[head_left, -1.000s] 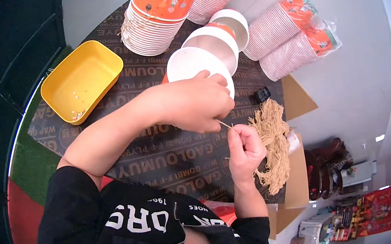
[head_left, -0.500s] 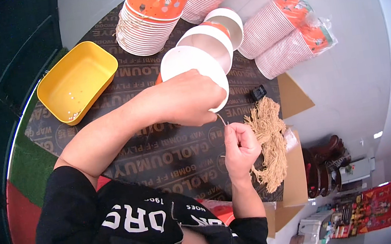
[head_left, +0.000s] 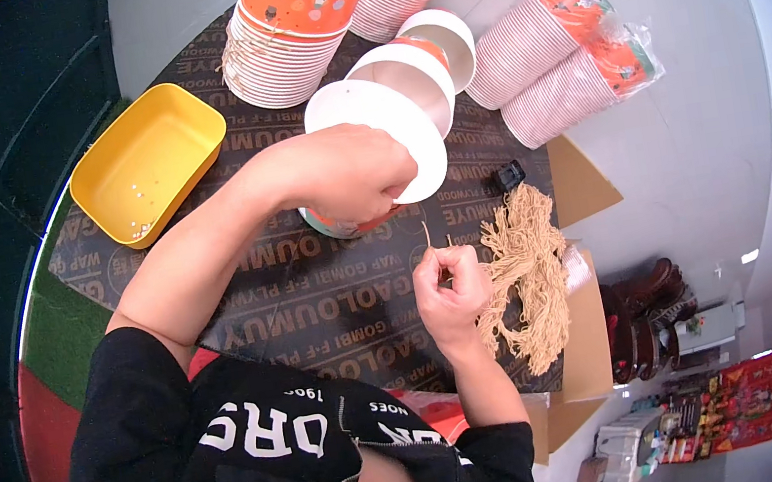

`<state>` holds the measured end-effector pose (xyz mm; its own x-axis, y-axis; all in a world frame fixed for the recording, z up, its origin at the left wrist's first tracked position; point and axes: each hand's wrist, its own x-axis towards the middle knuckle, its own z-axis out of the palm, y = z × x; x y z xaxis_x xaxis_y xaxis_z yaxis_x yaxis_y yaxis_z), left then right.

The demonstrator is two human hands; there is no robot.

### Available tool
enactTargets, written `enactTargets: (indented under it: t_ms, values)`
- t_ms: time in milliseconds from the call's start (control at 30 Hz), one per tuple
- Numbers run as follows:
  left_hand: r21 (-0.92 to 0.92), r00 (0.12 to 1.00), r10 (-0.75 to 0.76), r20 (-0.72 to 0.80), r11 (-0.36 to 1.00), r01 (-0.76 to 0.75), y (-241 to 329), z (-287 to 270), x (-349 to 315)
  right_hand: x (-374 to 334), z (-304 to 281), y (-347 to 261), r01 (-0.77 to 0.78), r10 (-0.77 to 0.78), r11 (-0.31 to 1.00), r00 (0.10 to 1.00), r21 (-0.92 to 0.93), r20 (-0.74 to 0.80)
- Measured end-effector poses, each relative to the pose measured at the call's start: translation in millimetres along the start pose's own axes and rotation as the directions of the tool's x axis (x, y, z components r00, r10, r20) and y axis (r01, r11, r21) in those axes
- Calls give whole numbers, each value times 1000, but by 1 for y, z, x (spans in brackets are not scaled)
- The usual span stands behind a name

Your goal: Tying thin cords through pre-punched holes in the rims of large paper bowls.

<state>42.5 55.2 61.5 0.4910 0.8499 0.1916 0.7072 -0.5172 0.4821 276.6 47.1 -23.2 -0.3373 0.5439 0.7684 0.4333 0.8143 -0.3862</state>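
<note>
A paper bucket (head_left: 413, 152) lies tilted on the table, its white round face showing and its orange side with a green rim peeking out below my left hand (head_left: 351, 171). The fingers of that hand are curled against the bucket, and its fingertips are partly hidden. Nearer to me, my right hand (head_left: 454, 293) is closed in a pinch on a short tan cord (head_left: 426, 232), whose ends stick up above the fingers. Beside it on the right lies a loose bundle of similar tan cords (head_left: 525, 270).
More open buckets (head_left: 418, 87) lie behind. Tall bucket stacks (head_left: 287, 46) stand at the back, and wrapped stacks (head_left: 571, 74) lie at the right. A yellow tub (head_left: 145, 162) holds small pale bits. A small black object (head_left: 508, 176) sits above the cords, near a cardboard box (head_left: 576, 342).
My left hand has moved left, away from the cord, and the bucket under it has shifted, showing its orange side. My right hand has drawn slightly left and toward me with the cord.
</note>
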Motion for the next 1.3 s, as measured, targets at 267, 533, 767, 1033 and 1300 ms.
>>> enactTargets:
  t_ms: [267,533,767,1033,1300]
  values:
    - [-37,999,19,-40,999,-21,-3,-9,-6,13,8,-3,42,-41,998,999,-42,29]
    - [-49,999,37,-38,998,-39,-5,-6,-6,18,15,-3,46,-45,998,999,-37,19]
    - [-48,999,19,-30,999,-21,-1,-9,-6,17,17,0,47,-47,998,999,-31,13]
    - [-46,999,21,-31,999,-22,-2,-7,-5,17,20,3,56,-56,998,998,-11,24]
    - [-69,993,-26,111,997,34,4,-7,-1,12,24,8,28,-28,1000,998,-1,61]
